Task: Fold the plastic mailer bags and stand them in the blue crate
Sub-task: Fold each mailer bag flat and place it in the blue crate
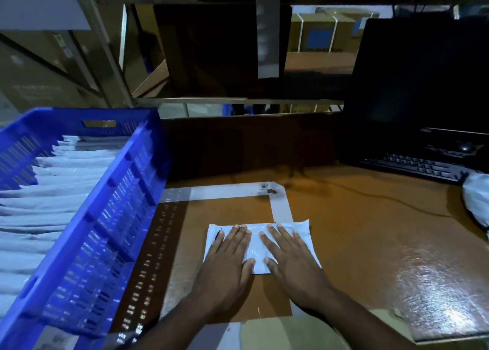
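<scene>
- Standing on the far left, the blue crate (111, 217) holds a row of white folded mailers (53, 196) set on edge, each one's long edge running across the crate from its left wall toward its right wall.
- Lying to the right of the crate, and apart from it, is the mailer bag (258, 244) in work: it sits flat on the brown tabletop (370, 230), inside a square marked in pale tape (281, 209).
- Its long axis runs left to right across the person's front; the short sides face the crate and the keyboard (412, 166).
- Left hand (227, 259) lies flat on the bag's left half, fingers straight and close together, pointing away from the body, thumb tucked toward the middle.
- Right hand (288, 259) mirrors it on the right half, fingers straight and a little more spread, pressing down.
- Both palms cover the bag, so it is directly beneath them; the left hand is the nearer one to the crate.
- By my judgement the fold is being flattened, and the next move carries the bag leftward and tips it onto a long edge to match the standing row.
- At the far right edge, a crumpled pale bundle (476, 199) rests near the keyboard.
</scene>
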A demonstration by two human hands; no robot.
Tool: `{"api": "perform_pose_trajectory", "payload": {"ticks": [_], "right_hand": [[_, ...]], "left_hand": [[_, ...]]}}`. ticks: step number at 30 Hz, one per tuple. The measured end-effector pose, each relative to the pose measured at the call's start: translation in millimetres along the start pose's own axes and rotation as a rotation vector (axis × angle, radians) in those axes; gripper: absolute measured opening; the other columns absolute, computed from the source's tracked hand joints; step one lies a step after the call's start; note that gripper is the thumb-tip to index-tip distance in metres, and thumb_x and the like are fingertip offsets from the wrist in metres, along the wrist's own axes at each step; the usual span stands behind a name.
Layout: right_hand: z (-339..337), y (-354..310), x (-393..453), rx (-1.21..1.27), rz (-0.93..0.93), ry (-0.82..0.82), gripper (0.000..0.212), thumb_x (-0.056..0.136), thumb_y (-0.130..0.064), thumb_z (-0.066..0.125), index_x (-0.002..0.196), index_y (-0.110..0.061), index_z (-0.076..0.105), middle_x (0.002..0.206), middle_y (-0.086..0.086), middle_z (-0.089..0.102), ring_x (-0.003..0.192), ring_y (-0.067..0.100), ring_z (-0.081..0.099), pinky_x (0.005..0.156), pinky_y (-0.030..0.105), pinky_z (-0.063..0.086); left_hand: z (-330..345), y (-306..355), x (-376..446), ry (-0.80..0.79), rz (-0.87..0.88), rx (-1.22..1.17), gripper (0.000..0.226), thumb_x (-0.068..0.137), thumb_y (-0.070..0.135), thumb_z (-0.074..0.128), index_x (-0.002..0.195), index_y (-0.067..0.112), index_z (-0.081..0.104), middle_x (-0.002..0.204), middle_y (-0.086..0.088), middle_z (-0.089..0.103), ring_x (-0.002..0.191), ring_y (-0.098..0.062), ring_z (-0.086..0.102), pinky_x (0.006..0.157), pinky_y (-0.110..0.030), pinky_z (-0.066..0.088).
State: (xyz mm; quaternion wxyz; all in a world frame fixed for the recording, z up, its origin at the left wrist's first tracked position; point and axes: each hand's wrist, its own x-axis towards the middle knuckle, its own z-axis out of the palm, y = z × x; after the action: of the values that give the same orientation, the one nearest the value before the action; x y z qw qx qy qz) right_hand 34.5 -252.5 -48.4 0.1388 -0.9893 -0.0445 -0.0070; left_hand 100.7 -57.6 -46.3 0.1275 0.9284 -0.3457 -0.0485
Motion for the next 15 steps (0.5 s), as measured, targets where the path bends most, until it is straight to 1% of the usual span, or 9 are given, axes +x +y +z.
{"api": "perform_pose_trajectory", "payload": {"ticks": [1,2,3,5,7,9,11,13,15], "right_hand": [[-2.6,0.2,-0.7,0.022,-0.010,-0.009,0.081,0.090,-0.069,-0.010,0.160,-0.034,0.013,0.164,-0.014,-0.005,0.152,0.006,-0.011,0.122,0.032,-0.011],[-6.4,-1.3,-0.6,0.027,-0.008,0.006,0.080,0.091,-0.070,-0.005,0.159,-0.034,0.017,0.164,-0.013,-0.003,0.153,0.007,-0.006,0.123,0.033,-0.009],[-11.4,-3.9,0.5,0.019,-0.005,0.056,0.074,0.095,-0.066,0.006,0.157,-0.032,0.027,0.165,-0.010,0.007,0.154,0.009,0.003,0.124,0.033,-0.003],[-16.2,-9.8,0.4,-0.013,-0.033,0.169,0.057,0.098,-0.045,0.027,0.143,-0.023,0.055,0.157,-0.001,0.040,0.147,0.016,0.033,0.122,0.035,0.015],[-6.4,-9.8,-4.1,-0.072,-0.092,0.183,0.047,0.096,-0.032,0.037,0.129,-0.017,0.068,0.140,0.002,0.060,0.133,0.019,0.053,0.117,0.034,0.019],[8.9,-7.5,-8.5,-0.104,-0.088,0.099,0.047,0.098,-0.031,0.036,0.132,-0.018,0.065,0.141,0.000,0.060,0.134,0.018,0.053,0.119,0.032,0.013],[11.9,-3.2,-3.4,-0.081,-0.061,0.093,0.050,0.106,-0.033,0.025,0.133,-0.019,0.065,0.141,-0.001,0.059,0.133,0.017,0.053,0.119,0.029,0.010],[8.9,-3.0,1.1,-0.072,-0.037,0.106,0.066,0.109,-0.036,0.008,0.126,-0.020,0.070,0.134,-0.001,0.065,0.126,0.016,0.060,0.116,0.028,0.013],[8.8,-7.8,-5.4,-0.072,-0.037,0.068,0.069,0.109,-0.036,0.005,0.126,-0.019,0.070,0.134,-0.001,0.064,0.126,0.015,0.059,0.114,0.031,0.018]], "left_hand": [[-1.0,0.9,-0.5,0.002,-0.007,-0.048,0.063,0.106,0.052,0.017,0.162,0.029,0.003,0.168,0.015,-0.005,0.150,0.005,-0.016,0.126,-0.032,-0.008],[-4.3,2.2,-1.4,0.030,-0.010,-0.098,0.063,0.105,0.055,0.016,0.162,0.030,0.003,0.167,0.017,-0.007,0.150,0.006,-0.015,0.126,-0.031,-0.008],[-6.4,2.4,-2.0,0.065,0.002,-0.119,0.065,0.103,0.059,0.011,0.162,0.031,0.004,0.166,0.019,-0.007,0.150,0.007,-0.013,0.126,-0.031,-0.007],[-6.8,2.1,-6.6,0.084,0.055,-0.110,0.072,0.099,0.063,-0.001,0.161,0.030,0.011,0.164,0.020,-0.002,0.153,0.004,-0.005,0.127,-0.031,-0.004],[2.6,-0.3,-15.2,0.057,0.101,-0.105,0.075,0.099,0.062,-0.001,0.161,0.025,0.023,0.163,0.018,0.008,0.154,0.001,0.005,0.126,-0.031,0.004],[11.9,-4.0,-19.5,0.039,0.111,-0.089,0.071,0.103,0.058,0.006,0.161,0.022,0.024,0.166,0.014,0.011,0.154,0.001,0.003,0.125,-0.033,0.007],[15.7,-6.0,-16.0,0.051,0.110,-0.059,0.065,0.105,0.052,0.013,0.162,0.021,0.020,0.168,0.011,0.010,0.154,0.000,-0.001,0.125,-0.034,0.004],[16.4,-5.2,-14.8,0.070,0.112,-0.021,0.063,0.106,0.048,0.015,0.161,0.019,0.023,0.168,0.007,0.014,0.155,-0.003,0.003,0.125,-0.034,0.004],[20.1,-3.2,-18.7,0.078,0.131,0.006,0.061,0.108,0.047,0.016,0.160,0.017,0.029,0.167,0.004,0.021,0.155,-0.007,0.011,0.123,-0.036,0.009]]}}
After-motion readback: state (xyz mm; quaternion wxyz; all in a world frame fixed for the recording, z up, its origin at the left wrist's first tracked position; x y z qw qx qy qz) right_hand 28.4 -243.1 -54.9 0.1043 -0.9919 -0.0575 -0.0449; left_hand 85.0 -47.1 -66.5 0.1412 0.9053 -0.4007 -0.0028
